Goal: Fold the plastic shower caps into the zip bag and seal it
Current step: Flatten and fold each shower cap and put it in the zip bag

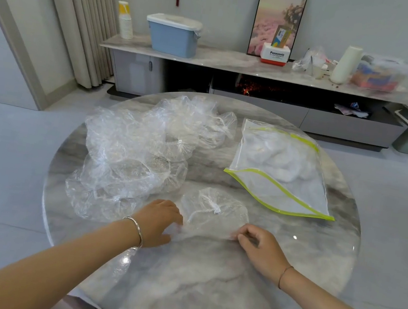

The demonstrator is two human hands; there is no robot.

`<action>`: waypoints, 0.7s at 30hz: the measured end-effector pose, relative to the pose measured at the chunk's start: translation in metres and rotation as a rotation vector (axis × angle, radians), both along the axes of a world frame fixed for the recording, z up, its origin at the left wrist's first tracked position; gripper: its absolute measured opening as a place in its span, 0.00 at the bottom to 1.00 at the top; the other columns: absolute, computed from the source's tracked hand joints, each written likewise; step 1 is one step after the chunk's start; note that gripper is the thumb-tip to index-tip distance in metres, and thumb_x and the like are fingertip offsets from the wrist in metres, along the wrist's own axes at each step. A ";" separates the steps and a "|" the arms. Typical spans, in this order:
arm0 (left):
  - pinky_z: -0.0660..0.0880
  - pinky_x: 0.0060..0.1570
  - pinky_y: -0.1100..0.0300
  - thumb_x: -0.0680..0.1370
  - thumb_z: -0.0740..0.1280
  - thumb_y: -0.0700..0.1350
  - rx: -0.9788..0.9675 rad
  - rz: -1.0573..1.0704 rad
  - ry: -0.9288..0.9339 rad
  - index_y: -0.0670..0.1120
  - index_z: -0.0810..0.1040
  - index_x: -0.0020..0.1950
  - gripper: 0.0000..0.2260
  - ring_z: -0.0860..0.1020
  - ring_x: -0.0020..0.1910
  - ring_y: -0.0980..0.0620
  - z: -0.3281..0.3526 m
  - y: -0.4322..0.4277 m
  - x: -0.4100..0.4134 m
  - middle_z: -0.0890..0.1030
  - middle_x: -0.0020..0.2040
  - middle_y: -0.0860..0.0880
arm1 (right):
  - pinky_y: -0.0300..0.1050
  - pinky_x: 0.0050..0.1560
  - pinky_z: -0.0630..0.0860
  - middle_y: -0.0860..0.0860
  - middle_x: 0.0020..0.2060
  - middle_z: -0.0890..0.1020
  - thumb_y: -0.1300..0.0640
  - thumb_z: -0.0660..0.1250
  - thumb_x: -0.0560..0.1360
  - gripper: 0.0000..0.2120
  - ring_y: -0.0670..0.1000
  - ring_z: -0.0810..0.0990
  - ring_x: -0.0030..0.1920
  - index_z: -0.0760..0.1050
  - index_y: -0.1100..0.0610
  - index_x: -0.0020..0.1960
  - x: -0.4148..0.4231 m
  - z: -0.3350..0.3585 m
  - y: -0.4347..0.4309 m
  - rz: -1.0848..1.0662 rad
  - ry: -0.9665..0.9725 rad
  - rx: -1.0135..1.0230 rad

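L hand: fingers curled down on the left edge of a flattened shower cap, gripping it. R hand pinches the cap's right edge w/ thumb + fingertips. Cap lies flat mid worktop, toward the near edge. Loose pile of caps just beyond it, on the worktop's left side. Zip bag on the right side, green-edged mouth gaping at its near end, white bunched plastic inside.

table was grey-white marble veining; shower caps were clear, colourless; zip bag was clear with lime-green trim; bin, upper centre, was pale blue, white lid.
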State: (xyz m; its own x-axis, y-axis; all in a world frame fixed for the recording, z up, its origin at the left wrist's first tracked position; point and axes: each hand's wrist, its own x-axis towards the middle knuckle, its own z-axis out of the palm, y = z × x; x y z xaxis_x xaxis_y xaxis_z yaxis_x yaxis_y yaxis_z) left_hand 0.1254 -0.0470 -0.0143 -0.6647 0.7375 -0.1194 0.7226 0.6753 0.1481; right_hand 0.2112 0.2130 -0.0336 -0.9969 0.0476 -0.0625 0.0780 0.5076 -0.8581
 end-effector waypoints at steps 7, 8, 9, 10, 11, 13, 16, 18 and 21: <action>0.73 0.45 0.61 0.80 0.60 0.51 0.396 0.297 -0.335 0.50 0.77 0.41 0.11 0.78 0.38 0.56 0.001 0.010 0.001 0.82 0.35 0.51 | 0.41 0.47 0.76 0.54 0.34 0.83 0.64 0.62 0.77 0.10 0.49 0.83 0.38 0.75 0.64 0.37 -0.005 -0.005 -0.001 -0.173 -0.058 -0.128; 0.72 0.42 0.65 0.80 0.59 0.51 0.408 0.343 -0.375 0.49 0.77 0.41 0.12 0.77 0.34 0.60 0.002 0.012 0.002 0.81 0.31 0.52 | 0.42 0.46 0.76 0.53 0.32 0.83 0.64 0.62 0.77 0.11 0.47 0.83 0.36 0.74 0.65 0.37 -0.005 -0.006 -0.001 -0.197 -0.065 -0.110; 0.70 0.38 0.68 0.81 0.59 0.51 0.404 0.392 -0.399 0.49 0.77 0.41 0.13 0.75 0.30 0.62 0.002 0.014 0.002 0.80 0.27 0.53 | 0.44 0.45 0.76 0.52 0.30 0.83 0.63 0.62 0.77 0.11 0.47 0.83 0.35 0.73 0.65 0.37 -0.005 -0.007 -0.001 -0.214 -0.072 -0.067; 0.68 0.36 0.70 0.81 0.58 0.52 0.391 0.439 -0.409 0.49 0.76 0.40 0.14 0.75 0.27 0.63 0.002 0.016 0.002 0.78 0.24 0.54 | 0.45 0.45 0.76 0.52 0.30 0.83 0.61 0.62 0.77 0.11 0.47 0.83 0.34 0.73 0.65 0.38 -0.006 -0.009 0.000 -0.225 -0.081 -0.023; 0.67 0.34 0.70 0.81 0.58 0.52 0.379 0.479 -0.412 0.49 0.76 0.40 0.14 0.74 0.25 0.64 0.000 0.017 0.002 0.77 0.23 0.54 | 0.46 0.44 0.76 0.51 0.29 0.83 0.60 0.62 0.77 0.10 0.48 0.83 0.34 0.73 0.64 0.38 -0.006 -0.010 0.001 -0.232 -0.092 0.013; 0.66 0.32 0.69 0.80 0.58 0.53 0.332 0.530 -0.396 0.51 0.74 0.38 0.13 0.74 0.24 0.63 -0.005 0.016 0.001 0.77 0.24 0.54 | 0.46 0.44 0.77 0.50 0.29 0.83 0.59 0.63 0.76 0.09 0.49 0.82 0.34 0.73 0.59 0.37 -0.008 -0.009 0.002 -0.233 -0.102 0.083; 0.68 0.36 0.65 0.80 0.58 0.54 0.201 0.548 -0.273 0.50 0.73 0.45 0.10 0.76 0.35 0.56 -0.005 0.017 0.003 0.76 0.32 0.55 | 0.46 0.42 0.76 0.50 0.27 0.81 0.57 0.63 0.76 0.08 0.47 0.79 0.32 0.71 0.54 0.38 -0.010 -0.007 0.000 -0.211 -0.104 0.227; 0.69 0.40 0.63 0.81 0.56 0.55 0.142 0.517 -0.064 0.49 0.71 0.54 0.11 0.77 0.43 0.53 -0.004 0.019 0.006 0.76 0.41 0.53 | 0.47 0.44 0.75 0.49 0.31 0.80 0.56 0.64 0.76 0.05 0.48 0.78 0.36 0.69 0.52 0.42 -0.010 -0.007 -0.002 -0.217 -0.069 0.290; 0.72 0.48 0.59 0.79 0.54 0.56 0.302 0.263 0.293 0.50 0.73 0.60 0.16 0.76 0.51 0.50 -0.002 0.026 0.009 0.76 0.53 0.51 | 0.42 0.54 0.65 0.48 0.51 0.77 0.51 0.61 0.76 0.11 0.50 0.73 0.54 0.71 0.54 0.56 -0.010 -0.009 -0.007 -0.214 0.179 0.471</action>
State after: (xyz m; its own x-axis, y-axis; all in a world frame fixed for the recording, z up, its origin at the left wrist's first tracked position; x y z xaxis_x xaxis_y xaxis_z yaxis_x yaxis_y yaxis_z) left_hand 0.1346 -0.0207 -0.0166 -0.8068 0.5127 0.2937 0.5736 0.7988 0.1812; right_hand 0.2015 0.2063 -0.0423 -0.9550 0.2325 0.1843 0.0955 0.8290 -0.5510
